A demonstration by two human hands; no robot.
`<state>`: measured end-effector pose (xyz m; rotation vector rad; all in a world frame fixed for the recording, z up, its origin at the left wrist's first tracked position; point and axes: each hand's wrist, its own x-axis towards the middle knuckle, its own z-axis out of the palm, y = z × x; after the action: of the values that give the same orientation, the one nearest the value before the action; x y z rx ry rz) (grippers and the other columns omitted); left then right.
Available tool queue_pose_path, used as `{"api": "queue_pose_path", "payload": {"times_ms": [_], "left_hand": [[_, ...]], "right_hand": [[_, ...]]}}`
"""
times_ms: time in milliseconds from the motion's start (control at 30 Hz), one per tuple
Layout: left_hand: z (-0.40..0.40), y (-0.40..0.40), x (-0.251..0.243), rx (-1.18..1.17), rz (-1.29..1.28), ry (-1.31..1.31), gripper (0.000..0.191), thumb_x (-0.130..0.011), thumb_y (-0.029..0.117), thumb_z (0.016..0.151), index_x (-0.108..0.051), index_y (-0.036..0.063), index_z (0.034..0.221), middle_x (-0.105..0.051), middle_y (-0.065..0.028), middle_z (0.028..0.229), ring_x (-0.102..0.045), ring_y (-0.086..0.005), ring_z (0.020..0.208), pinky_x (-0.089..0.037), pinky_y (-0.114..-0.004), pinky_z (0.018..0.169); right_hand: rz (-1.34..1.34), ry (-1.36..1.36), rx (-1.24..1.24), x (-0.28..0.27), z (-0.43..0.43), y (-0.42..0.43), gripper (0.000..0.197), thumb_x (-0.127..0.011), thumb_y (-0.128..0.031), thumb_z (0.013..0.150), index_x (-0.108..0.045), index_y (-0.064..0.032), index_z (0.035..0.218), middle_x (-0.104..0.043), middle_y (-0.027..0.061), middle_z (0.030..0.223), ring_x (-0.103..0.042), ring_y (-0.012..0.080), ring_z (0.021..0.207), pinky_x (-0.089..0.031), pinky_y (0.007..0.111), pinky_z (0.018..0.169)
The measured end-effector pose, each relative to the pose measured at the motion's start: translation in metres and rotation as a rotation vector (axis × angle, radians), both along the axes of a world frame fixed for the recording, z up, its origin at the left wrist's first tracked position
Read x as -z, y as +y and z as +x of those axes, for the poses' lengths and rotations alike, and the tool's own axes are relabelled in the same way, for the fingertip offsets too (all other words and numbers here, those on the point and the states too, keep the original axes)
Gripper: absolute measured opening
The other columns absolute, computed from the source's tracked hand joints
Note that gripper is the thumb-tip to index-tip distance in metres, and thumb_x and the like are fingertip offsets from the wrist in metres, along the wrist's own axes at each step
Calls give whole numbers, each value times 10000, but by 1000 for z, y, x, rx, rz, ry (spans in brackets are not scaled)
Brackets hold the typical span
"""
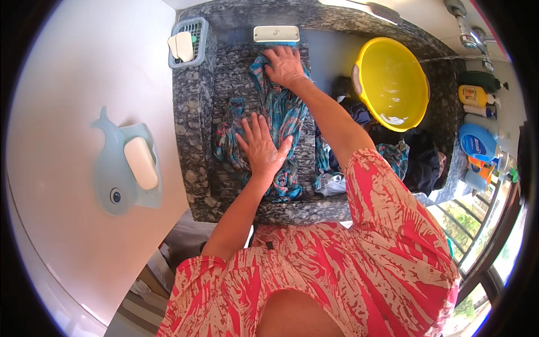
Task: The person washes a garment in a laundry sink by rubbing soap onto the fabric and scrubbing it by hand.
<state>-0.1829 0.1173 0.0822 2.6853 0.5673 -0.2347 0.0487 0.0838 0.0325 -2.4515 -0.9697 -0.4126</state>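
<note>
A wet, patterned teal-blue cloth (288,111) lies bunched lengthwise on the ridged washing slab (227,80) of a dark speckled stone sink. My left hand (263,151) rests palm down on its nearer part, fingers spread, with wet suds on the skin. Farther off, my right hand (286,67) lies over the cloth's far end. Its fingertips bend down onto the fabric, and whether they grip it is hidden. Just beyond those fingers sits a scrub brush (276,33) with a white back and blue bristles.
Right of the slab, a yellow plastic basin (393,84) holding water stands in the sink among dark clothes (423,162). Soap pieces lie in a blue basket (202,46) at far left. A whale-shaped wall holder (116,168) carries a soap bar (142,163). Bottles (478,141) line the right ledge below taps (467,38).
</note>
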Motion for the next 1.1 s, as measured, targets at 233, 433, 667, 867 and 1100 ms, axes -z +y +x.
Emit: {"api": "queue_pose_path", "payload": {"times_ms": [233, 433, 667, 867, 1100], "left_hand": [[-22, 12, 1, 89, 113, -159, 909, -475, 636, 857, -283, -30, 1446, -170, -189, 1548, -77, -388, 1439, -27, -629, 1104], [8, -3, -6, -17, -1, -3, 955, -484, 669, 834, -279, -32, 1450, -161, -185, 1554, -46, -372, 1447, 20, -609, 1111], [-14, 12, 6, 61, 128, -69, 995, -531, 681, 790, -296, -39, 1435, -220, -196, 1527, -50, -384, 1443, 18, -625, 1104], [6, -1, -8, -28, 11, -2, 977, -548, 660, 797, -287, -26, 1442, -189, -199, 1539, -62, -394, 1439, -1, -626, 1106], [-5, 4, -1, -37, 33, 10, 968, -512, 675, 817, -279, -17, 1451, -145, -177, 1557, -17, -352, 1452, 40, -595, 1121]], "right_hand": [[46, 363, -555, -58, -151, -56, 229, -656, -270, 660, -621, -174, 865, -595, 77, 876, -582, 275, 864, -445, 463, 724], [-80, 103, -119, -9, -7, -9, 192, -637, -252, 744, -657, -165, 914, -580, 75, 982, -534, 271, 1004, -419, 450, 813], [-102, 325, -392, -50, -127, -33, 217, -640, -257, 736, -665, -137, 915, -618, 99, 841, -611, 297, 813, -466, 540, 771], [-158, 60, -162, 4, 17, -6, 224, -627, -305, 794, -616, -95, 873, -634, 103, 865, -635, 284, 855, -507, 411, 734], [-141, 513, -16, -13, 22, 22, 202, -604, -301, 862, -643, -107, 903, -638, 87, 793, -643, 252, 761, -506, 375, 681]]}}
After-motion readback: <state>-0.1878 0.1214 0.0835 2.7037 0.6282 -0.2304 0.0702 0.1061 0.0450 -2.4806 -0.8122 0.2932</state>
